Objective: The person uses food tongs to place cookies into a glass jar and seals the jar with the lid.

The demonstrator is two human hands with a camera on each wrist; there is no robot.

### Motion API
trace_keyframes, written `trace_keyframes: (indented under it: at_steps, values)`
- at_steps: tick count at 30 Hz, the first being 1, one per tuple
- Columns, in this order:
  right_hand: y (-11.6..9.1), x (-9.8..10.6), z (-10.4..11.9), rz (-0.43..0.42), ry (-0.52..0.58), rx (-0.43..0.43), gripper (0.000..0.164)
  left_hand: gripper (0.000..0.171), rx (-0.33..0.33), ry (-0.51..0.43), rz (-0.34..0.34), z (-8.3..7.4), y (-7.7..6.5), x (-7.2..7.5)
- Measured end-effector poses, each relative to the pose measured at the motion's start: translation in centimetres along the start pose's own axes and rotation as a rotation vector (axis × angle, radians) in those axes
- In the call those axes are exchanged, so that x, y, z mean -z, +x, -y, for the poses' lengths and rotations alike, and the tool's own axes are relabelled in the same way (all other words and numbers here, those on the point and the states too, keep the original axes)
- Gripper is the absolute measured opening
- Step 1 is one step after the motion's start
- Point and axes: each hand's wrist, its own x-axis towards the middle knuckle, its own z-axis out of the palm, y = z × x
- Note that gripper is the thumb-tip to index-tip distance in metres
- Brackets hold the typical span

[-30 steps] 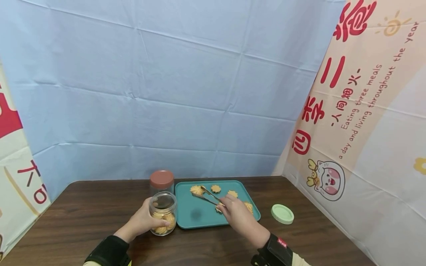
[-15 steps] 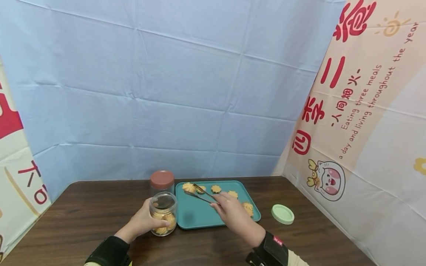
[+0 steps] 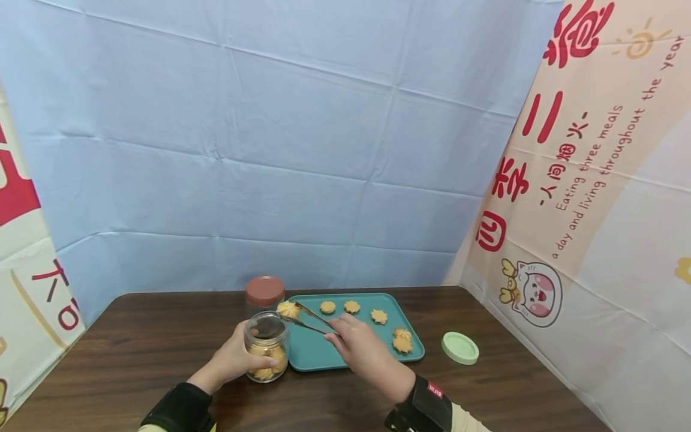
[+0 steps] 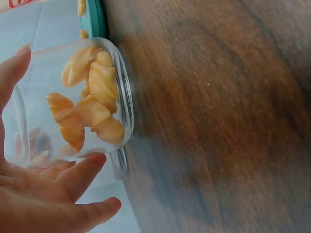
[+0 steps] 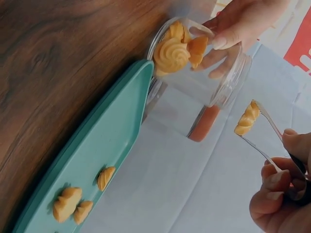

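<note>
My left hand [image 3: 234, 357] grips a clear jar [image 5: 199, 92] that stands uncapped on the table, several swirled cookies [image 4: 102, 87] in its lower part. Thumb and fingers lie on either side of the glass. My right hand [image 3: 367, 351] holds metal tongs [image 5: 271, 121]. Their tips pinch one piped cookie [image 5: 248, 119], which is just above the jar's mouth at its right side in the head view. In the right wrist view this cookie is apart from the jar. Left of my right hand is a teal tray [image 3: 318, 354] with several cookies [image 3: 379, 315].
Behind the held jar stands a second jar with a reddish lid [image 3: 264, 291]. A pale green lid [image 3: 460, 348] lies to the right of the tray. Blue cloth [image 3: 302, 150] hangs behind the dark wooden table [image 3: 151, 342], with printed cloth [image 3: 610, 288] on the right.
My right hand has moved left with the tongs, carrying the pinched cookie off the tray to the jar's mouth. My left hand keeps the jar in place.
</note>
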Motion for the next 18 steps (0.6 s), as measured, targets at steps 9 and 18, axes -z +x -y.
trace_keyframes:
  at_steps: [9,18]
  values:
    - [0.6,-0.9,0.6,-0.002,-0.001,0.044,0.02,0.101,-0.004,0.01,0.003,-0.3,-0.1,0.1]
    - [1.0,-1.5,1.2,0.054,0.055,0.047,0.021,0.105,0.028,0.013,-0.014,-0.2,-0.1,0.0]
